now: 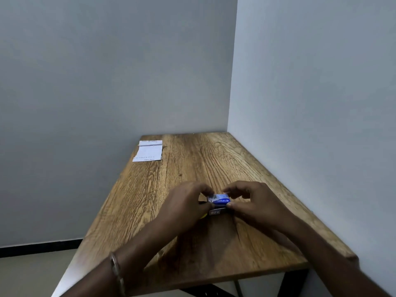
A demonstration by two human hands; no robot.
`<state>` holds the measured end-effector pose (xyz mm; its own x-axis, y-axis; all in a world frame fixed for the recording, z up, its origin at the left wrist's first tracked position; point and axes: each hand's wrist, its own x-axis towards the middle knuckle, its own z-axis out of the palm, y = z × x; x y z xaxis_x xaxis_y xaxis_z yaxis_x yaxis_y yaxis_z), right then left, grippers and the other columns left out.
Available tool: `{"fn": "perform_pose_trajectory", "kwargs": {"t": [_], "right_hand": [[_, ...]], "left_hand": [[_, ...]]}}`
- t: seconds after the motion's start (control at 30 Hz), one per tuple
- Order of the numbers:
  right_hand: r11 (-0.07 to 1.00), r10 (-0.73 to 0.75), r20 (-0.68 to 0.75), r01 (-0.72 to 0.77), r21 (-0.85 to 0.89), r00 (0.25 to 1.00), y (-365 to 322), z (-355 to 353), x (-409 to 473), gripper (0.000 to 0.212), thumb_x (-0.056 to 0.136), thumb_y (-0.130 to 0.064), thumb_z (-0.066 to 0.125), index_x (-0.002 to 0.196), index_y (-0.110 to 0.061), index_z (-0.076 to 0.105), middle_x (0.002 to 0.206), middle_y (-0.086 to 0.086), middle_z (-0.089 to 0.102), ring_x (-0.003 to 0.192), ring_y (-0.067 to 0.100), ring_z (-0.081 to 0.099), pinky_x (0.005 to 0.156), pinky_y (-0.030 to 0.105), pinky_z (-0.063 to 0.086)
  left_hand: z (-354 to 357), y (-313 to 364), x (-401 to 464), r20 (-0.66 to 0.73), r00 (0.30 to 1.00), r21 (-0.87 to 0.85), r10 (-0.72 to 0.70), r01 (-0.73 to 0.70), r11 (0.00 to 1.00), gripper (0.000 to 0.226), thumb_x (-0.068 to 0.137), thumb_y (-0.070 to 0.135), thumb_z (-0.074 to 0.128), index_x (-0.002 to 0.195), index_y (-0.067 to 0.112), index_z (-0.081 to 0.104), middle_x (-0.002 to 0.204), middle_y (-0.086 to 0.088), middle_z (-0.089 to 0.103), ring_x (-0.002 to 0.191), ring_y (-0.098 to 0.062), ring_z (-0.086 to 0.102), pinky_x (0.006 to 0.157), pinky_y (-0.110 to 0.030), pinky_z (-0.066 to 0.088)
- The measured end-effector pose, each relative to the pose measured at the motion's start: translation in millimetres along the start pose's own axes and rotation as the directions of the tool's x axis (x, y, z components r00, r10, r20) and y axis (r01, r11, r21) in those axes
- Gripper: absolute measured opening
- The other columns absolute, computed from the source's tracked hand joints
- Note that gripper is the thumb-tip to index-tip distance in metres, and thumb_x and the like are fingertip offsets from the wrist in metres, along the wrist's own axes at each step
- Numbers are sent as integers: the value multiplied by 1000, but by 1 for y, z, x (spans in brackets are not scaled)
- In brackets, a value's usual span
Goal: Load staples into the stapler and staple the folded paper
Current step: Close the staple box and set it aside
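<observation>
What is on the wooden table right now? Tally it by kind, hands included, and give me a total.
Hands: 2, the left hand and the right hand, both holding the box
Blue staple box: 1
Dark object under the box, partly hidden, possibly the stapler: 1
Folded paper at the far left corner: 1
Total: 5

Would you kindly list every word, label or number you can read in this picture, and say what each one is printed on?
"kangaro", likely, in white on the blue staple box pinched between the left hand and right hand; it appears upside down and blurred.
"TASK ID", upside down, on the far edge of the folded paper; the number after it is unreadable.
Paper's lower lines: too small to read.
Red-and-white label under the box: blurred.
</observation>
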<state>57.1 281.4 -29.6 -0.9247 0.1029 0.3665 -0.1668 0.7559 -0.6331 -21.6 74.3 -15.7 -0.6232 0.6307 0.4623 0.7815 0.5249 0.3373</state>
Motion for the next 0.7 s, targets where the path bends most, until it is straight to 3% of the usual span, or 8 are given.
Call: {"fn": "perform_pose_trajectory", "kwargs": {"t": [0.1,0.27,0.47,0.7], "right_hand": [[999,-14,29,13,34,999,4,1,-6,28,83,-25,75,103,-44,72,97,-21,74,89,-3,69,72,19,58],[998,-26,13,26,57,1000,3,1,-7,28,80,-25,77,103,-40,72,95,-25,72,90,-6,68,68,13,56],[998,-19,35,17,55,999,5,0,-7,29,81,-29,78,106,-41,71,97,-27,72,91,-7,67,69,8,53],[998,-30,34,28,58,999,4,-4,-5,53,76,-22,84,121,-41,65,108,-22,71,96,-8,67,73,10,55]], "left_hand": [[4,-2,-3,25,1000,-51,-12,13,999,26,81,37,71,107,32,68,103,14,68,91,-4,59,77,-28,52],[4,-4,-3,12,1000,-66,18,-17,998,27,79,36,74,106,31,69,101,15,68,88,-2,58,73,-21,48],[2,-5,-4,47,999,-143,0,6,990,29,79,34,75,107,30,68,103,15,68,90,-2,60,79,-32,55],[-1,-15,-11,56,998,-115,33,-27,993,57,79,38,75,130,29,51,119,12,60,102,-3,56,86,-29,53]]}}
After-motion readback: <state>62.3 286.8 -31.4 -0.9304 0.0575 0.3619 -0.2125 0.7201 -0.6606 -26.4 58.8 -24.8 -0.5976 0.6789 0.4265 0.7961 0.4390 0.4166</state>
